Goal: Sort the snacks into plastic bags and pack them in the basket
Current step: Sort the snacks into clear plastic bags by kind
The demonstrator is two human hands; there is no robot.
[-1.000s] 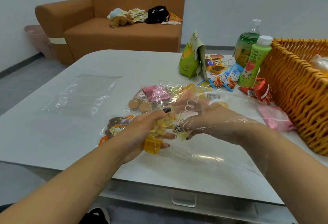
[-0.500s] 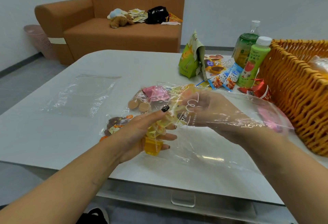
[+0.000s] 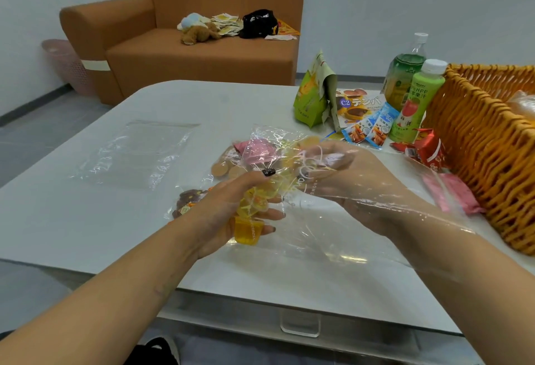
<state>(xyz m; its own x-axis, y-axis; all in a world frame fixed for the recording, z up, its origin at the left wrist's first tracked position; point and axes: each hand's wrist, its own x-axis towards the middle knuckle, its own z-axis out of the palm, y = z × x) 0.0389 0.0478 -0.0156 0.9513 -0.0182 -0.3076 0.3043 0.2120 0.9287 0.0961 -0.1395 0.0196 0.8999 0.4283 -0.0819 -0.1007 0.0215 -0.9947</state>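
My left hand [image 3: 223, 208] grips a stack of several yellow jelly cups [image 3: 249, 228] just above the white table [image 3: 72, 220]. A clear plastic bag [image 3: 318, 243] covers my right hand [image 3: 356, 185] up to the forearm. Its fingers point left and curl onto the top of the jelly stack through the film. The woven orange basket [image 3: 477, 162] stands at the right edge. Behind my hands lie a pink snack packet [image 3: 254, 147], round cookies [image 3: 223, 167] and a brown chocolate packet [image 3: 188, 199].
A second clear bag [image 3: 136, 153] lies flat at the table's left. A pink packet [image 3: 451, 194] and a red packet [image 3: 428, 150] lie beside the basket. Farther back stand a green pouch [image 3: 312, 98], blue sachets [image 3: 376, 127] and two bottles [image 3: 417, 98]. An orange sofa [image 3: 202, 57] is behind.
The bag has slid further up my right forearm and lifted off the table. My right fingers have straightened toward the jelly cups. My left hand has stayed nearly still.
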